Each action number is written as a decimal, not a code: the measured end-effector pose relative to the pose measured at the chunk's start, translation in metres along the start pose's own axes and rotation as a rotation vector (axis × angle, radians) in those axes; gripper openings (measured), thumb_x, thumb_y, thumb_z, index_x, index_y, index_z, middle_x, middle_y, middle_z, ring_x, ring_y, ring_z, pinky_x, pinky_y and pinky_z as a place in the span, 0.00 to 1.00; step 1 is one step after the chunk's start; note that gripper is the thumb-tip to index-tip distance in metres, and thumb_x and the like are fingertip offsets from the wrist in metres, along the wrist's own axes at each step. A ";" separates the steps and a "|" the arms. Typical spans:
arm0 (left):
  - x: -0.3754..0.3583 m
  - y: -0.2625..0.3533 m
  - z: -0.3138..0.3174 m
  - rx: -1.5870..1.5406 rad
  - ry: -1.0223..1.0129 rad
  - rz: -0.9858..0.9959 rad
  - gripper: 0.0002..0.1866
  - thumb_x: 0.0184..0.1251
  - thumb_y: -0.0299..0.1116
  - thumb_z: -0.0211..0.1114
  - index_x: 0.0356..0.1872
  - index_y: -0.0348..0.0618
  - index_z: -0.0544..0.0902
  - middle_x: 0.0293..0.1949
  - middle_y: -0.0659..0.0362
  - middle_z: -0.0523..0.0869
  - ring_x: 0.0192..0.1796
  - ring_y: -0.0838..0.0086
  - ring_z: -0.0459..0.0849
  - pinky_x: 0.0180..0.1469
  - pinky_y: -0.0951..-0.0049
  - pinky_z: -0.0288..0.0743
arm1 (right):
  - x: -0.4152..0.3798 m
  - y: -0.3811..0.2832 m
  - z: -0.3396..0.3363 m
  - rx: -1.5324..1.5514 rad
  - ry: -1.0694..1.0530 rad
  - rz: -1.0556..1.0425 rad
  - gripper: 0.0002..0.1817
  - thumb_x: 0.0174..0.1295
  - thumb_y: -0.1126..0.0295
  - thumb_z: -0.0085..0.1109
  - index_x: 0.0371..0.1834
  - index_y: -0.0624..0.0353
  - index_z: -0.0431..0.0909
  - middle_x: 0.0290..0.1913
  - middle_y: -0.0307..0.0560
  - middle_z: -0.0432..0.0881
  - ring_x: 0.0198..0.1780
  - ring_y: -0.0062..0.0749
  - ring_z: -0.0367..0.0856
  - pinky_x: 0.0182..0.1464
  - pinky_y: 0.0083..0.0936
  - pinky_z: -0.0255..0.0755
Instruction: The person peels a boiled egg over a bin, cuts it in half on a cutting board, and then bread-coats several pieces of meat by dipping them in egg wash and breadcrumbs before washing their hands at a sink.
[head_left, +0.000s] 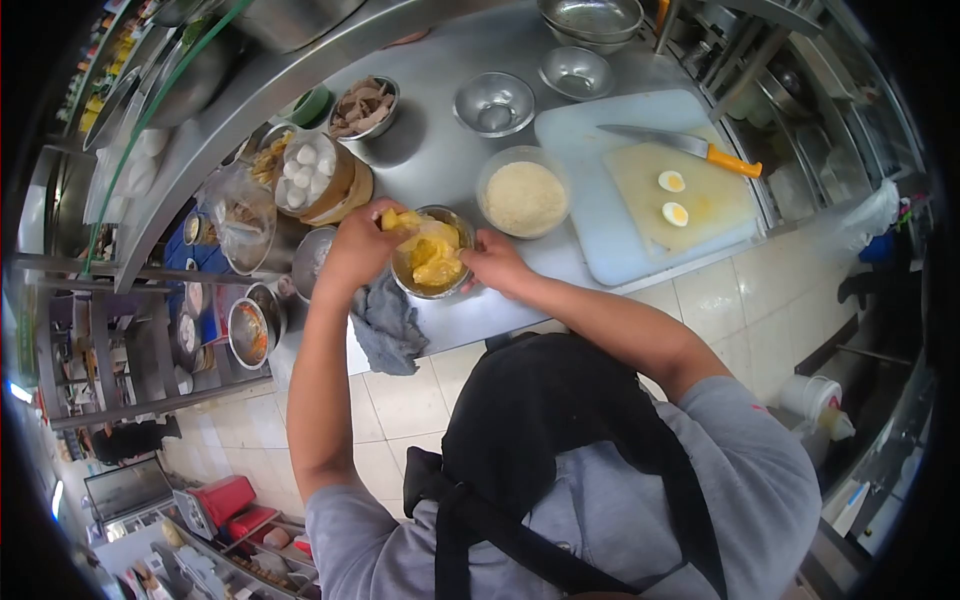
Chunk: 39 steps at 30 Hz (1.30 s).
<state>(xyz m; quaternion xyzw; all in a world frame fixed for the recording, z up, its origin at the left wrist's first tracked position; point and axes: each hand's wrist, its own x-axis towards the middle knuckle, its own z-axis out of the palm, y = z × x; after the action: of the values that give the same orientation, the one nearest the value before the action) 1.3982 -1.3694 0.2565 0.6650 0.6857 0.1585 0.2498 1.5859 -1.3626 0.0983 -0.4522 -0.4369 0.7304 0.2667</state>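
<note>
A metal bowl (428,291) with yellow, wet-looking food (436,262) in it stands near the counter's front edge. Above its left side, my left hand (366,243) has its fingers closed on a yellow piece of food (400,219). On the bowl's right side, my right hand (495,262) grips the rim with bent fingers. Just behind and to the right sits a round container of pale crumbs (525,197). A crumpled grey cloth (388,327) lies below my left hand, over the counter edge.
Two egg halves (673,197) and an orange-handled knife (734,160) lie on the cutting board (580,150). Behind are a metal bowl (494,104) and a bowl of meat pieces (363,108). At the left stands a container of white eggs (304,175).
</note>
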 end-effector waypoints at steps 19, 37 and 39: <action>0.025 -0.023 0.089 0.589 -0.142 0.187 0.17 0.56 0.35 0.66 0.47 0.44 0.82 0.44 0.49 0.86 0.56 0.54 0.80 0.57 0.58 0.74 | -0.006 -0.005 -0.004 0.012 0.028 -0.027 0.09 0.62 0.72 0.58 0.35 0.66 0.68 0.33 0.50 0.75 0.27 0.35 0.82 0.26 0.32 0.81; 0.005 -0.030 0.093 0.592 -0.085 0.468 0.12 0.54 0.30 0.63 0.40 0.48 0.87 0.49 0.53 0.82 0.58 0.58 0.77 0.61 0.59 0.71 | -0.003 0.000 -0.005 -0.105 0.045 -0.098 0.09 0.60 0.74 0.58 0.31 0.62 0.67 0.28 0.45 0.73 0.26 0.30 0.79 0.24 0.32 0.81; 0.004 -0.046 0.089 0.576 -0.086 0.467 0.11 0.54 0.31 0.63 0.40 0.48 0.87 0.50 0.53 0.82 0.59 0.60 0.77 0.64 0.60 0.70 | -0.002 0.002 -0.005 -0.084 0.045 -0.097 0.09 0.60 0.73 0.58 0.31 0.62 0.67 0.28 0.45 0.72 0.26 0.31 0.79 0.24 0.32 0.81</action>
<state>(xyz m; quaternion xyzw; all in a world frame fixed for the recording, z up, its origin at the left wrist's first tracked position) 1.4092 -1.3785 0.1577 0.8527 0.5208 -0.0162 0.0383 1.5915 -1.3626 0.0964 -0.4575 -0.4823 0.6875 0.2923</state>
